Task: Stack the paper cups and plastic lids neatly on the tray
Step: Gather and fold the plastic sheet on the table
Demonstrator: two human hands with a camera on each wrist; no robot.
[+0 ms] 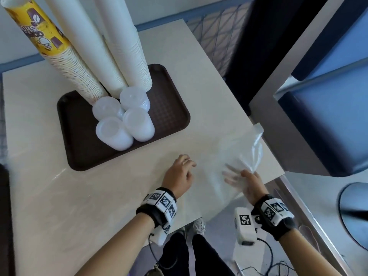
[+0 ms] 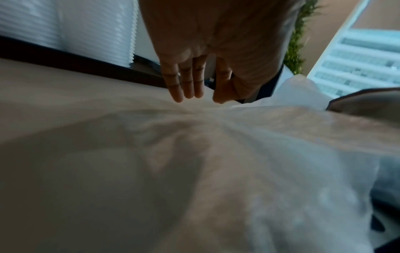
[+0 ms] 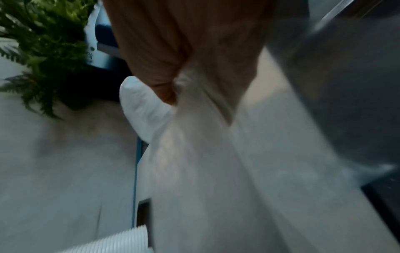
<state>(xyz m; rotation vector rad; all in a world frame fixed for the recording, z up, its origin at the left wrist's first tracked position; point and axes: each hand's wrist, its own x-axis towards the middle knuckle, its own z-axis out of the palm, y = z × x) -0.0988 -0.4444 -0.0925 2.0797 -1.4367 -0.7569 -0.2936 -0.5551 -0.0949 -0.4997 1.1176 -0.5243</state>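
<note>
clearing the empty bag (image 1: 237, 162) at the desk's (image 1: 119, 196) near edge: our right hand (image 1: 252, 185) grips it, left hand (image 1: 180, 174) relaxed. cups (image 1: 83, 62) and lids (image 1: 123, 118) already stand stacked on the tray (image 1: 171, 108).

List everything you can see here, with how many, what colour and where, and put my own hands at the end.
Tray: one, dark brown, on the table's far left part.
Paper cup stacks: three tall ones at the tray's far end; one with a yellow printed top cup, two plain cream.
Lid stacks: four, translucent white, clustered on the tray in front of the cups.
Table: one, beige.
Plastic bag: one, clear, lying on the table's near right corner and hanging over the near edge.
Plant: one, green, seen in the wrist views.
Left hand: hovering over the table beside the bag, fingers relaxed.
Right hand: gripping the bag.
</note>
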